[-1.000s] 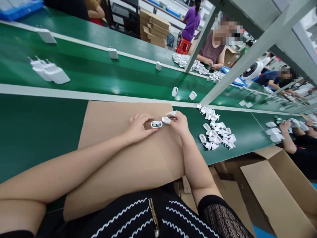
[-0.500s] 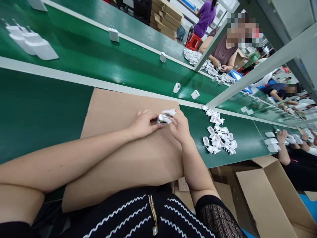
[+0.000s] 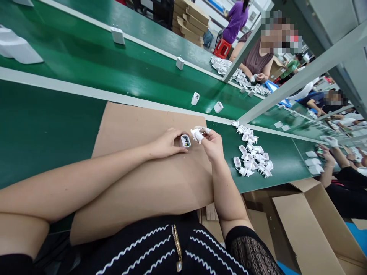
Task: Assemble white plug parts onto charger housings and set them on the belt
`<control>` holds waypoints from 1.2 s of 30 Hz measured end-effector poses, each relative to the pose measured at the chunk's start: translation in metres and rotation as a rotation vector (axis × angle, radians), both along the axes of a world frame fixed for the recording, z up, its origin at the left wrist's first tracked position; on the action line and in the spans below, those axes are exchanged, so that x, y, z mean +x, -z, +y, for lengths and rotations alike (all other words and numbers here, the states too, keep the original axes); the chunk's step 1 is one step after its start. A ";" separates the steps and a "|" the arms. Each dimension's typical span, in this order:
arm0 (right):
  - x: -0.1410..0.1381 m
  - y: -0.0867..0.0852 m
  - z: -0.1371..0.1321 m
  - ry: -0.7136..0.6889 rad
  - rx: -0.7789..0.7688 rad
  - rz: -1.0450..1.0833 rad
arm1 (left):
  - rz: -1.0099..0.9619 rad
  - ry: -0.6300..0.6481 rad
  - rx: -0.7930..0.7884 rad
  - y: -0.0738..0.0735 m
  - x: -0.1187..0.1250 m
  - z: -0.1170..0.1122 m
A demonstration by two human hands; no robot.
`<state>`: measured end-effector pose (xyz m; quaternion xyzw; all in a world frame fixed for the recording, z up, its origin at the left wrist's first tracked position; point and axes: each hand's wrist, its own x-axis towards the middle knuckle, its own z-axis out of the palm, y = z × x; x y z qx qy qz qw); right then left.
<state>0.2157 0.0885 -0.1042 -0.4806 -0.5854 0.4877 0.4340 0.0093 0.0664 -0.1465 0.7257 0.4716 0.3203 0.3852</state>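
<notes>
Between its thumb and fingers my left hand (image 3: pixel 168 143) grips a white charger housing (image 3: pixel 185 141), whose open end faces right and shows dark parts inside. Just to the right, my right hand (image 3: pixel 212 145), with white covers on its fingertips, pinches a white plug cap (image 3: pixel 196 135) with metal pins. A small gap separates the cap from the housing. Both hands are over a brown cardboard sheet (image 3: pixel 155 183). Beside my right forearm, a heap of white plug caps (image 3: pixel 252 154) lies on the green table (image 3: pixel 226 133).
Beyond a pale rail, a green conveyor belt (image 3: pixel 149 82) carries several white housings, including one upright housing (image 3: pixel 195 99). A slanted metal post (image 3: pixel 266 97) rises at the right. An open cardboard box (image 3: pixel 304 225) stands lower right. A co-worker (image 3: pixel 258 57) sits across the belt.
My right hand has drawn the plug cap away from the housing and turned it. My left hand has tilted the housing so its open end shows. Pieces on the belt have shifted left.
</notes>
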 end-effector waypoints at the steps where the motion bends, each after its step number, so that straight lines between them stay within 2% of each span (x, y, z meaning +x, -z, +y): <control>1: -0.001 0.001 -0.001 0.011 0.025 -0.030 | 0.008 -0.059 0.005 0.000 0.001 0.000; 3: -0.004 0.001 -0.006 0.021 0.127 -0.121 | 0.026 -0.112 0.007 0.000 0.000 0.001; 5: -0.006 0.000 -0.012 -0.004 0.283 -0.244 | 0.027 -0.044 -0.022 -0.001 -0.005 0.002; 8: -0.009 -0.001 -0.019 -0.139 0.512 -0.471 | 0.006 0.044 -0.025 -0.003 -0.012 0.003; 12: -0.012 -0.001 -0.021 -0.291 0.682 -0.675 | -0.091 0.025 -0.003 -0.004 -0.012 0.000; 16: -0.018 0.002 -0.018 -0.293 0.696 -0.741 | -0.166 -0.053 -0.046 -0.003 -0.011 -0.003; 19: -0.023 0.002 -0.017 -0.344 0.704 -0.782 | -0.162 -0.075 -0.048 -0.001 -0.011 -0.003; 23: -0.026 0.002 -0.018 -0.383 0.725 -0.813 | -0.144 -0.069 -0.043 0.000 -0.011 -0.002; 29: -0.023 0.004 -0.014 -0.326 0.739 -0.762 | -0.133 -0.078 -0.050 0.000 -0.011 -0.002; 36: -0.025 0.005 -0.009 -0.396 0.695 -0.835 | -0.143 -0.060 -0.039 0.003 -0.012 -0.001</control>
